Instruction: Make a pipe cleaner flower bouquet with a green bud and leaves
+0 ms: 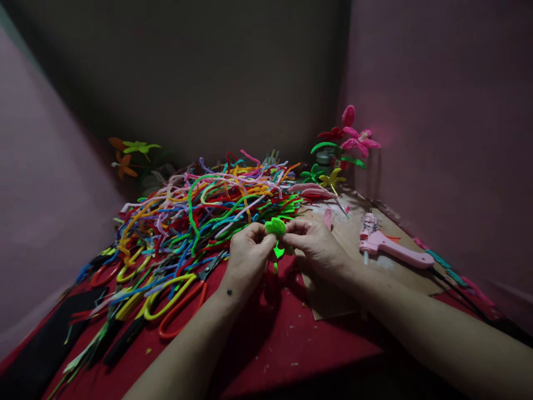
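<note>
Between my hands is a small bright green pipe-cleaner piece (275, 226), bent into rounded loops, with more green showing below the fingers. My left hand (252, 253) pinches its left side between thumb and fingers. From the right, my right hand (314, 244) grips the other side the same way. The fingertips hide part of the piece. Just behind the hands lies a large heap of multicoloured pipe cleaners (216, 200). Close to my left wrist are scissors (183, 305) with red and yellow handles.
A pink glue gun (389, 248) rests on a cardboard sheet (345, 283) at right. Finished pipe-cleaner flowers stand behind: a pink one (360, 140) at right, an orange one (124, 165) at left. A red cloth (287, 350) covers the table. Walls close in on both sides.
</note>
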A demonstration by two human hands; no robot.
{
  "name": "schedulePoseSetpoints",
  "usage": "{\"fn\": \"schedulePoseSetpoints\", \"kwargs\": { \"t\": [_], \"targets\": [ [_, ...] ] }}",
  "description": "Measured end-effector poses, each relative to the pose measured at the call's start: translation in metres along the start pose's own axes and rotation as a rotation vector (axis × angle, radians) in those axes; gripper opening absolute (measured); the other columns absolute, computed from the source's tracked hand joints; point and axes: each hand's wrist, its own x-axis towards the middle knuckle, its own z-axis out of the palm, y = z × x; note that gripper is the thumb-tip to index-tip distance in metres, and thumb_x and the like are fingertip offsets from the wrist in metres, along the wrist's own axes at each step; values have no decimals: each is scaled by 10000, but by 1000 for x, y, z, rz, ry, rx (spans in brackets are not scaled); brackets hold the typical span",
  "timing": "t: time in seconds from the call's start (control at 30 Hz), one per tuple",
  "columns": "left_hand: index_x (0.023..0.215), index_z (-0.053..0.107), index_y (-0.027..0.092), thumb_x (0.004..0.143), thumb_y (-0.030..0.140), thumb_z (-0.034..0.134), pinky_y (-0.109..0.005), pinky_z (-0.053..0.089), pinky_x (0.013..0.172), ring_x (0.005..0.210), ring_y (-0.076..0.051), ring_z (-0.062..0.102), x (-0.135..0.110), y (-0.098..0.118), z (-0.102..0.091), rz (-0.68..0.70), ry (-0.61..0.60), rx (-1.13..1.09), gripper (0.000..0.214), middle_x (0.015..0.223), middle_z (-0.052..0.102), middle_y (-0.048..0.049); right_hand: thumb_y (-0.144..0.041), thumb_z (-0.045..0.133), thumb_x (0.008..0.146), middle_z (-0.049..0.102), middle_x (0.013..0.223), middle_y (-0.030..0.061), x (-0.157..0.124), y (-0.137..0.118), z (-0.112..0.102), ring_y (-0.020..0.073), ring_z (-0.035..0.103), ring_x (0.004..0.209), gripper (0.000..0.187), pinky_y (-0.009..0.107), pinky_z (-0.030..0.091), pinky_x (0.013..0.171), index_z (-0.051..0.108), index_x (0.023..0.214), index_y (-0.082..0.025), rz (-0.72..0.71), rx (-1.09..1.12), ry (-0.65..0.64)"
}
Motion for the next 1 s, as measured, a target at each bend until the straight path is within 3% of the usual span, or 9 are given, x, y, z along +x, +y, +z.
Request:
{"fn": "schedulePoseSetpoints", "kwargs": {
  "t": [0.23,0.37,0.63,0.83,1.0],
  "targets": [
    [750,590,115,630,243,690,-221,446,366,396,-118,548,2,0,-2,-83,-157,-186,202,556,625,-6,-171,618,579,533,508,-38,0,-5,-2,78,455,477,54,235,355,503,573,561,-146,7,-60,46],
    [816,574,123,628,220,701,-220,478,426,486,-116,575,4,0,-2,-9,-101,-251,248,617,620,4,-159,618,561,531,487,-41,-1,-9,-1,82,457,464,66,235,353,492,555,545,-155,18,-58,89],
    [695,543,155,672,238,660,-181,396,379,374,-73,476,4,-1,-4,85,17,-127,146,491,551,51,-151,612,554,530,483,-36,0,-6,-1,83,441,460,55,241,343,488,564,528,-160,3,-65,44],
    [703,506,159,711,222,615,-205,433,412,387,-93,512,1,-2,-1,102,34,-60,126,505,569,36,-137,599,570,531,499,-36,-2,-7,0,85,449,489,50,229,340,494,571,532,-154,-30,-157,33],
    [770,470,180,688,198,625,-211,460,438,464,-114,582,3,-8,1,132,59,-130,177,598,548,52,-117,549,602,553,538,-21,-4,-6,-1,103,472,533,74,242,363,531,595,558,-155,-89,-294,20]
  ]
}}
